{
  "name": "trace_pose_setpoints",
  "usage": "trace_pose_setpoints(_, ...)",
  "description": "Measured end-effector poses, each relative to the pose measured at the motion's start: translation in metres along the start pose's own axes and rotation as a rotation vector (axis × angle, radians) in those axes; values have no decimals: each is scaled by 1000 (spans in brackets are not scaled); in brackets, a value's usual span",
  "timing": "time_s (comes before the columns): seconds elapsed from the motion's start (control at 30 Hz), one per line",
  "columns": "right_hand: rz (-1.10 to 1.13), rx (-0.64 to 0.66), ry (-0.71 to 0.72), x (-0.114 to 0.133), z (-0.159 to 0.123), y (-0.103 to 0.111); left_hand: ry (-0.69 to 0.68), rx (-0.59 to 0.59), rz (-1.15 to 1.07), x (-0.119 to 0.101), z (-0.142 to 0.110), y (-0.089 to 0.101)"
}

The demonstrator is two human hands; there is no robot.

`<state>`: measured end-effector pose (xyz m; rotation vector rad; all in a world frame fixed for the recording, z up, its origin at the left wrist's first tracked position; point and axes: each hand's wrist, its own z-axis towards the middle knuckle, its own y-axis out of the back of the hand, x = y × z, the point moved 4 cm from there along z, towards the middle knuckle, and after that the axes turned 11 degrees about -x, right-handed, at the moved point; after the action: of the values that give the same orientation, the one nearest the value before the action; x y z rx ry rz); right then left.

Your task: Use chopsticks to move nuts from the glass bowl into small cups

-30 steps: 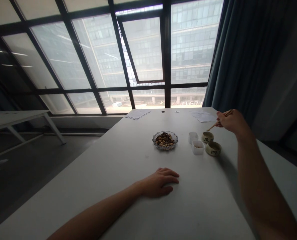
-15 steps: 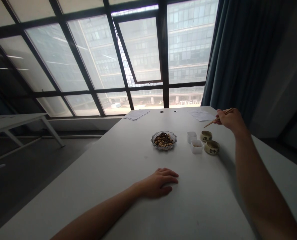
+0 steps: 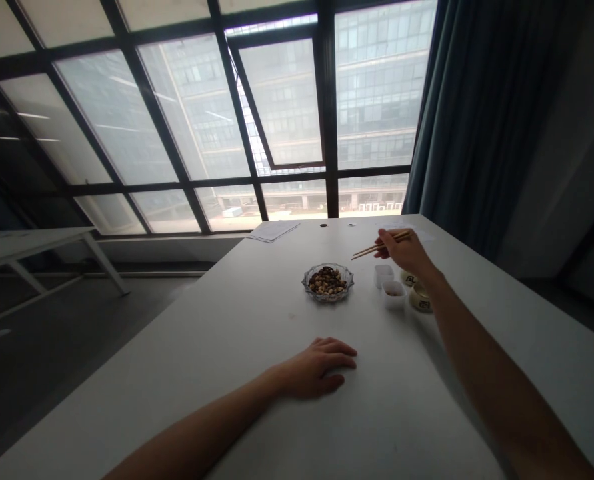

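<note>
Chopsticks (image 3: 369, 250) pinched by the right hand (image 3: 404, 252) hover right of the scalloped glass bowl (image 3: 329, 299); left hand (image 3: 321, 369) lies spread in front

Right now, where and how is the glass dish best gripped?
I'd grip the left edge of the glass dish, coming from the left: its scalloped rim flares outward, and the chopsticks and plastic cups are on its right. Keep it level; loose nut-like pieces heap inside.
</note>
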<state>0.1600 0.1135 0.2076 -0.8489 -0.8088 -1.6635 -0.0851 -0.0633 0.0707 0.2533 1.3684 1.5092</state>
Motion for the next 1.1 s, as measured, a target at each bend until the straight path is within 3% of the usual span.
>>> trace_pose_setpoints(0.2,-14,97,-34,-18,-24,-43,1,4,-7,1,-1,-1)
trace_pose_setpoints(0.37,-53,123,-20,-32,-34,-62,4,-2,-17,2,-1,-2)
trace_pose_setpoints(0.73,-76,74,-47,-60,-35,-73,-1,-5,-11,1,-1,-2)
trace_pose_setpoints(1.1,-185,-24,63,-40,-38,-67,-1,-6,-3,1,0,-2)
